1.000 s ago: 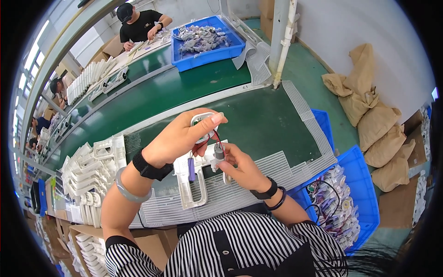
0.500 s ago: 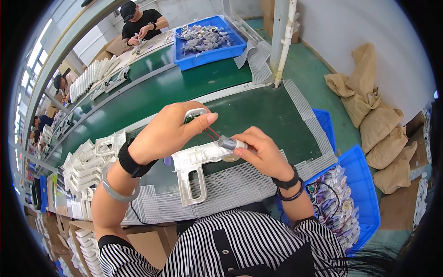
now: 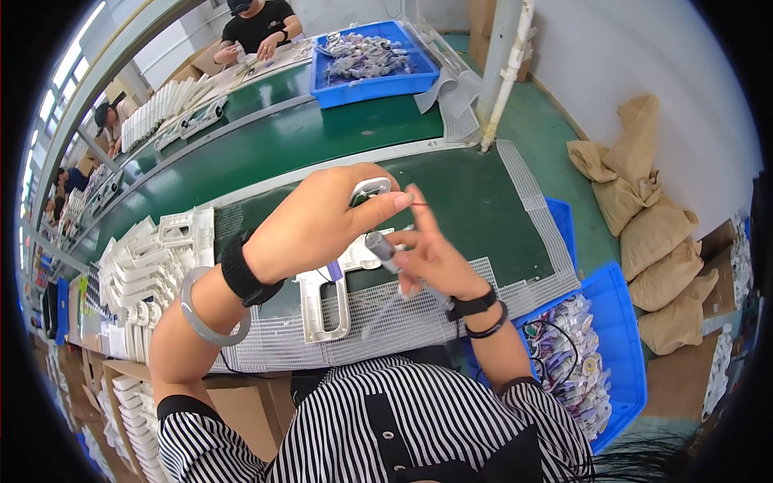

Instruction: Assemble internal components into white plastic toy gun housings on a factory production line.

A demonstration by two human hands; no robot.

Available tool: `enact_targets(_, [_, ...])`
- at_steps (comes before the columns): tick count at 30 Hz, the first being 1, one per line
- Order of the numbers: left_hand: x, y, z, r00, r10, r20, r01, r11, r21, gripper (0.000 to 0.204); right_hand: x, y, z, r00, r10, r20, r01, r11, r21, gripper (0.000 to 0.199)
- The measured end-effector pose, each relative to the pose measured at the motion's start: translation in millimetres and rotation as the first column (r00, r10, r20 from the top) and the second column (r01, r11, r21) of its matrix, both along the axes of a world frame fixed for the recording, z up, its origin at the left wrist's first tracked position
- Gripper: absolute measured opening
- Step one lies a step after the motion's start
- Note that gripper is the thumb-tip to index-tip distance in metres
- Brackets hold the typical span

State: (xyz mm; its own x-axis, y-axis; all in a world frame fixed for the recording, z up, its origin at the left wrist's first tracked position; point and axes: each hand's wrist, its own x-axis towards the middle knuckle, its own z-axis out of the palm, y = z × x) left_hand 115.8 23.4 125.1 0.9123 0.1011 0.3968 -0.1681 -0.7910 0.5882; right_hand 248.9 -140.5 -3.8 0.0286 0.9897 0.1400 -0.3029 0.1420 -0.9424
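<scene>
My left hand [image 3: 322, 211] is closed on a white oval plastic part [image 3: 372, 187], pinched under the thumb. In my right hand [image 3: 439, 262], the lower fingers hold a small silver motor [image 3: 378, 244], while the index finger reaches up beside the left thumb. A thin dark wire [image 3: 420, 204] shows at that fingertip. Below both hands, a white plastic housing half [image 3: 310, 310] with a loop handle lies on the bench; my hands partly cover its upper end. A purple piece [image 3: 332, 270] shows beside it. Something pale and motion-blurred hangs under the right hand.
More white housing halves [image 3: 153, 278] are piled at the left. A blue bin [image 3: 620, 322] of wired parts stands at my right. Beyond the green bench [image 3: 483, 189], a blue tray [image 3: 374, 87] holds bagged parts. Another person [image 3: 262, 32] works across; brown sacks [image 3: 652, 217] lean by the wall.
My right hand has turned, its index finger now raised to the left thumb. The motor has tilted and shifted slightly left; the left hand has moved a little right. The red wires no longer show plainly.
</scene>
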Motion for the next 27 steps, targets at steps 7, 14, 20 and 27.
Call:
enact_targets(7, [-67,-8,-18,0.825,-0.064,-0.561,-0.375,0.682,-0.629,0.048,28,-40,25,0.611,-0.325,0.722,0.350,0.929,0.122,0.110])
enact_targets(14, [-106,0,-106,0.897,0.024,-0.441,-0.436,0.202,-0.877,0.050,18,15,30,0.526,-0.051,0.849,0.219,0.973,-0.077,0.100])
enact_targets(20, [-126,38,-165,0.818,0.378,-0.434,-0.484,0.044,-0.874,0.047,-7,112,-37,0.520,-0.037,0.853,0.056,0.998,0.010,0.096])
enact_targets(27, [-145,42,-187,0.776,0.408,-0.481,-0.532,0.014,-0.846,0.047,-24,123,-56,0.304,-0.079,0.949,0.084,0.995,0.056,0.053])
